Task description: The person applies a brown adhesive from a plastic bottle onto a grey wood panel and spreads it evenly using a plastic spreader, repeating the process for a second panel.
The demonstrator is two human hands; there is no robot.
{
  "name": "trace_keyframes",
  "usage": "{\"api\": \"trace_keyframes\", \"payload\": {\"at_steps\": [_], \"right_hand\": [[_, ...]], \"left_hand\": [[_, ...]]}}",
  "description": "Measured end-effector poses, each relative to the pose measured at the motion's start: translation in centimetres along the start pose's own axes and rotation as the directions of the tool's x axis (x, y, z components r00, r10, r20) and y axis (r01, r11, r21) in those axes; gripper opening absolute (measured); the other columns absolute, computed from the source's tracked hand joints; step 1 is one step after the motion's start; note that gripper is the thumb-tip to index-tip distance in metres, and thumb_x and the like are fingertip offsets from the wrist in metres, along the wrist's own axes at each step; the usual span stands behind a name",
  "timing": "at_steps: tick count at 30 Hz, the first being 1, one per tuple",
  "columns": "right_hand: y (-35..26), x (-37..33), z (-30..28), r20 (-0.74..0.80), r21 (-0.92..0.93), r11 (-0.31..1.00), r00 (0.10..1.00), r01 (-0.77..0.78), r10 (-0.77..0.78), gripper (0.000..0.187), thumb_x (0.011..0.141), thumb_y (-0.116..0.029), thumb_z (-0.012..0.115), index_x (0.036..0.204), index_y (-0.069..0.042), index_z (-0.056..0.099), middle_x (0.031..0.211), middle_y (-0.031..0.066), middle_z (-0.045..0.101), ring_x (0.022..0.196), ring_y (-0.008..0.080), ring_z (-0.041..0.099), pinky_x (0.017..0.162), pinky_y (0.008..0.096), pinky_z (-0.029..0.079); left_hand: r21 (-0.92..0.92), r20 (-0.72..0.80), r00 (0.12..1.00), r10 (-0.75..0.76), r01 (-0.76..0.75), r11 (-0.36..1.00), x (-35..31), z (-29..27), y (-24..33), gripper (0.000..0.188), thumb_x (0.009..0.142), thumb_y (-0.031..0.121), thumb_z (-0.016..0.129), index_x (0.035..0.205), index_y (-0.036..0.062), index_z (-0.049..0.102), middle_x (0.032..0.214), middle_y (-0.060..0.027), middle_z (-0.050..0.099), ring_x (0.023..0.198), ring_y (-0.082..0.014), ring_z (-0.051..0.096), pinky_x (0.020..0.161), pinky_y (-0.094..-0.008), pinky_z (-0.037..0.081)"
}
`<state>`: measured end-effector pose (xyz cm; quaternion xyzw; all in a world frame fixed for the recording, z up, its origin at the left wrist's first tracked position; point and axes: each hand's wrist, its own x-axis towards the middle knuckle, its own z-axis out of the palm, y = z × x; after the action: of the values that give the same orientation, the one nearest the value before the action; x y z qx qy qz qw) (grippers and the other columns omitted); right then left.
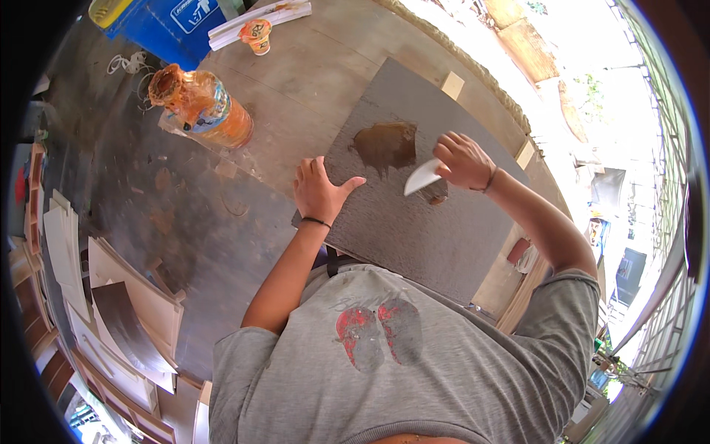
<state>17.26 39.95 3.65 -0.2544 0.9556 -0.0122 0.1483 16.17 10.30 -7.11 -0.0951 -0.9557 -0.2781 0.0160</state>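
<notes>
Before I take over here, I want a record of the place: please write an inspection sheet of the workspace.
Surface: brown worktop, stained in places.
Things in use: dark panel lying flat, with a wet-looking brown patch; white scraper over it.
Clutter: orange-stained bottle left of the panel; small cup farther off.
Hands: left hand spread at the panel's left edge; right hand grips the scraper.
Cables: tangled white cord; kind unclear.
Surroundings: blue bin beyond; boards at lower left.
</notes>
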Motion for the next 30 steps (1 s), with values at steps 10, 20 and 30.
{"api": "trace_keyframes", "payload": {"at_steps": [10,20,30], "right_hand": [[0.7,18.9,-3.1,-0.315,0.016,0.994,0.944,0.111,-0.101,0.040,0.072,-0.021,0.069,0.103,-0.005,0.048,0.101,0.0112,0.055,0.100,0.0303,0.055,0.080,0.0422,0.048],[2.6,6.7,-4.8,-0.023,0.077,0.990,0.992,-0.119,0.121,0.037,0.073,-0.021,0.068,0.101,-0.005,0.050,0.095,0.0106,0.055,0.092,0.0297,0.057,0.079,0.0390,0.049],[6.4,11.9,-1.8,-0.270,0.022,0.999,0.962,-0.028,0.033,0.040,0.071,-0.019,0.067,0.104,-0.006,0.048,0.097,0.0126,0.055,0.093,0.0318,0.057,0.078,0.0409,0.049]], "left_hand": [[0.009,0.004,1.000,0.015,-0.015,1.000,0.3,0.2,-0.4,0.090,0.060,0.073,0.065,0.110,0.0002,0.049,0.105,-0.0131,0.052,0.103,-0.0320,0.049,0.083,-0.0431,0.042],[-0.157,0.181,0.980,-0.085,0.114,0.981,0.9,-0.9,0.4,0.089,0.060,0.066,0.071,0.111,-0.0020,0.046,0.106,-0.0146,0.051,0.099,-0.0333,0.054,0.075,-0.0426,0.050],[-0.089,0.118,0.993,-0.028,0.038,0.995,0.7,-0.5,0.5,0.088,0.061,0.066,0.071,0.110,-0.0024,0.046,0.106,-0.0163,0.050,0.099,-0.0340,0.053,0.080,-0.0434,0.047]]}}
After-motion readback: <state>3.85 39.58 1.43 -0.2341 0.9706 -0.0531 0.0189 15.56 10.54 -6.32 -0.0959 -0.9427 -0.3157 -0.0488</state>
